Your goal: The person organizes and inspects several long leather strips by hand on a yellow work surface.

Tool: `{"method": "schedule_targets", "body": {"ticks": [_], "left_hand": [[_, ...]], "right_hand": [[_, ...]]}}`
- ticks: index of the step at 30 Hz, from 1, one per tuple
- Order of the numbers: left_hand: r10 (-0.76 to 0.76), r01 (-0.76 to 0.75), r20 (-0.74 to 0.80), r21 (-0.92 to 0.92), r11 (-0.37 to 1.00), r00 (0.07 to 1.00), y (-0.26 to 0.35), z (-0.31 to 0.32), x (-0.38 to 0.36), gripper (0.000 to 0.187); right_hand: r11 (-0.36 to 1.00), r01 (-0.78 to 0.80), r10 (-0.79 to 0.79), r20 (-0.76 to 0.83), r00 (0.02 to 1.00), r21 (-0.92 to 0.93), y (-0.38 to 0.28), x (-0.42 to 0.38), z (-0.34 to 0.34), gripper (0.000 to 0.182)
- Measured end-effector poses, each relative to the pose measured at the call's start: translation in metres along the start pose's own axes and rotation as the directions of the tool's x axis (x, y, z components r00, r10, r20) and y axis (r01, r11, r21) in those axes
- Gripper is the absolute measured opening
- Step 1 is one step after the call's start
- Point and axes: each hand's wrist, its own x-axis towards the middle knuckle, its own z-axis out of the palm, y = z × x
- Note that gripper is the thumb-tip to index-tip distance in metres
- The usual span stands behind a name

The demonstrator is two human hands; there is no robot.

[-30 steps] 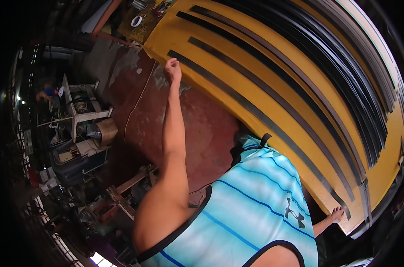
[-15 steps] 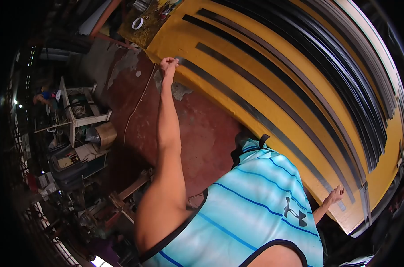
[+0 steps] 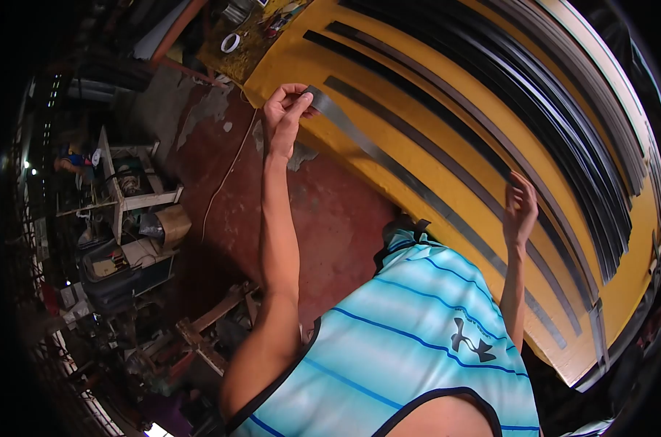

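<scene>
My left hand (image 3: 285,116) pinches the far left end of a long grey strip (image 3: 418,186) between thumb and fingers. That end is raised and bends upward, while the rest of the strip runs flat along the near edge of the yellow table (image 3: 319,142). My right hand (image 3: 521,211) is over the table with its fingers loosely bent and apart, nothing in them. Beneath and beside it run a brown strip (image 3: 418,135) and a black strip (image 3: 396,80), both lying lengthwise.
Bundles of black strips (image 3: 549,109) and greyish strips (image 3: 614,124) lie toward the table's far side. A white ring, maybe a tape roll (image 3: 230,43), sits at the upper left. Off to the left stand a wooden frame (image 3: 145,195) and a dark bin (image 3: 112,280) on the red floor.
My left hand has lifted the grey strip's end off the table and moved slightly right. My right hand has moved from the strip's near end up and left, over the middle strips.
</scene>
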Motion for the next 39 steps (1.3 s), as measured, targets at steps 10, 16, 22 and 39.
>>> {"method": "schedule_targets", "body": {"ticks": [10, 16, 22, 39], "left_hand": [[0.085, -0.082, 0.183, -0.023, 0.996, 0.979, 0.043, 0.067, -0.044, 0.021], [0.173, -0.146, 0.363, -0.102, 0.984, 0.916, 0.050, 0.103, -0.068, 0.034], [0.235, -0.146, 0.597, -0.194, 0.970, 0.767, 0.016, 0.102, -0.031, 0.067], [-0.224, 0.061, 0.948, 0.243, 0.968, -0.227, -0.018, 0.275, -0.091, 0.028]], "right_hand": [[0.950, 0.255, -0.309, 0.433, 0.847, 0.178, -0.136, 0.017, 0.093, 0.035], [0.909, 0.312, -0.389, 0.295, 0.873, 0.276, -0.143, 0.008, 0.105, 0.042], [0.894, 0.251, -0.310, 0.109, 0.944, 0.370, -0.132, 0.001, 0.067, 0.028], [0.864, 0.305, 0.133, -0.765, 0.630, 0.401, -0.087, -0.085, -0.185, 0.027]]}}
